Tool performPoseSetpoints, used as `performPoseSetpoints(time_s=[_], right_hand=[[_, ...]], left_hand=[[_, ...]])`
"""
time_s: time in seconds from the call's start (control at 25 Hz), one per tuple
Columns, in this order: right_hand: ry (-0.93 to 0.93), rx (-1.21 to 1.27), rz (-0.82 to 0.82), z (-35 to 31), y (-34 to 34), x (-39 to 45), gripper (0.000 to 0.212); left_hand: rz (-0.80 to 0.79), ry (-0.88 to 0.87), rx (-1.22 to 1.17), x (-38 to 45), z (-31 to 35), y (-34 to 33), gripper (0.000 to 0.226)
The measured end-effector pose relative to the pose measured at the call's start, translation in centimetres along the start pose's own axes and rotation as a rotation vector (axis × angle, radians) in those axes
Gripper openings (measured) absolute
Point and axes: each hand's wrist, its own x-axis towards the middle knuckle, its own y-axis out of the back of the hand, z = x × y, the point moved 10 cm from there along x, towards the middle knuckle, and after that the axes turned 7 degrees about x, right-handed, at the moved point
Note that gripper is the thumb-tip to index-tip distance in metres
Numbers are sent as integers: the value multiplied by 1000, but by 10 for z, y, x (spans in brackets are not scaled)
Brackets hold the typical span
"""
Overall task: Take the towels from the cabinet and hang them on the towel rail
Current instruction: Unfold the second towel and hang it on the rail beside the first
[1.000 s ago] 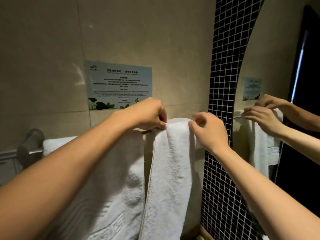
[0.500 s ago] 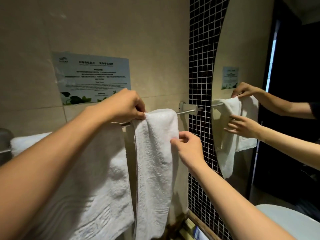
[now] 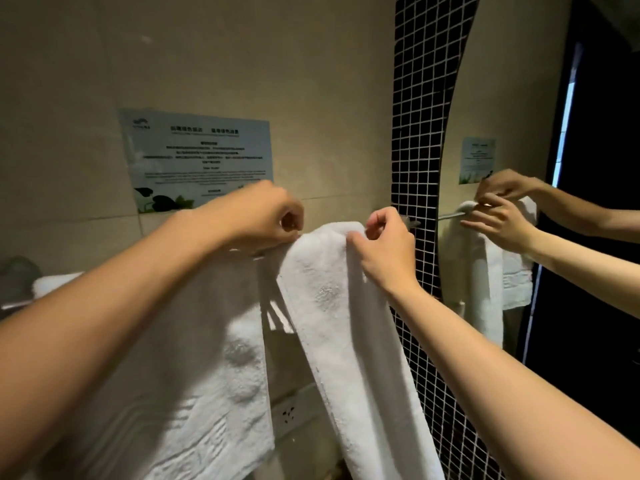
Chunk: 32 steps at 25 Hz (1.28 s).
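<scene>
A narrow white towel (image 3: 349, 323) hangs folded over the towel rail (image 3: 412, 222), whose metal end shows just right of my right hand. My left hand (image 3: 263, 216) pinches the towel's top left edge at the rail. At the top right edge, my right hand (image 3: 381, 247) grips the towel's fold. A wider white towel (image 3: 194, 368) with an embossed border hangs to the left on the same rail, partly hidden behind my left forearm. Most of the rail is covered by towels and hands.
A printed notice (image 3: 197, 157) is stuck on the beige tiled wall above the rail. A black mosaic strip (image 3: 419, 133) runs down the right, beside a mirror (image 3: 502, 98) reflecting my hands and towels. A wall socket (image 3: 289, 415) sits below, between the towels.
My right hand has risen from the towel's side edge back to its top fold at the rail. The left hand kept its hold at the top left corner. The view shifted slightly.
</scene>
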Motion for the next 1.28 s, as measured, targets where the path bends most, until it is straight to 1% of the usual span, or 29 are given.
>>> performPoseSetpoints(time_s=[0.04, 0.08, 0.16, 0.24, 0.36, 0.44, 0.52, 0.56, 0.68, 0.72, 0.8, 0.92, 1.0, 1.04, 1.12, 1.2, 1.28], right_hand=[[-3, 11, 0, 3, 0, 0, 22], [-7, 21, 0, 6, 0, -1, 22], [-18, 39, 0, 11, -1, -5, 23], [-40, 55, 7, 15, -1, -10, 23], [-67, 76, 8, 16, -1, -13, 23], [-71, 74, 10, 16, -1, -12, 23], [-68, 77, 6, 15, -1, -10, 23], [-57, 74, 3, 12, -1, -8, 23], [9, 28, 16, -9, 2, 11, 21], [34, 5, 21, -18, 3, 19, 21], [75, -81, -19, -32, -4, 31, 21], [84, -228, -120, -26, -27, 31, 20], [55, -210, -113, -16, -30, 28, 16], [49, -190, -104, -14, -29, 27, 16], [61, -184, -110, -15, -28, 28, 16], [77, -201, -109, -17, -25, 27, 17], [91, -206, -102, -16, -24, 26, 16]], left_hand=[[-5, -61, -20, -8, 13, 3, 14], [-43, -114, -11, -17, 26, 1, 20], [-136, -150, 97, -37, 40, -13, 34], [-137, -174, 255, -49, 46, -24, 41], [-23, -222, 395, -51, 47, -28, 38], [67, -245, 429, -47, 47, -22, 27], [133, -262, 399, -44, 47, -13, 14], [163, -255, 374, -42, 44, -6, 11], [261, -194, 339, -32, 19, 25, 13], [267, -164, 338, -28, 8, 33, 12], [209, -112, 341, -20, -10, 34, 11], [37, -20, 318, -19, -20, 10, 7], [-122, 37, 258, -21, -23, -9, 14], [-169, 43, 234, -22, -23, -13, 17], [-196, 32, 185, -24, -20, -10, 21], [-199, 6, 89, -29, -10, -9, 31], [-225, -59, 101, -38, 9, -15, 38]])
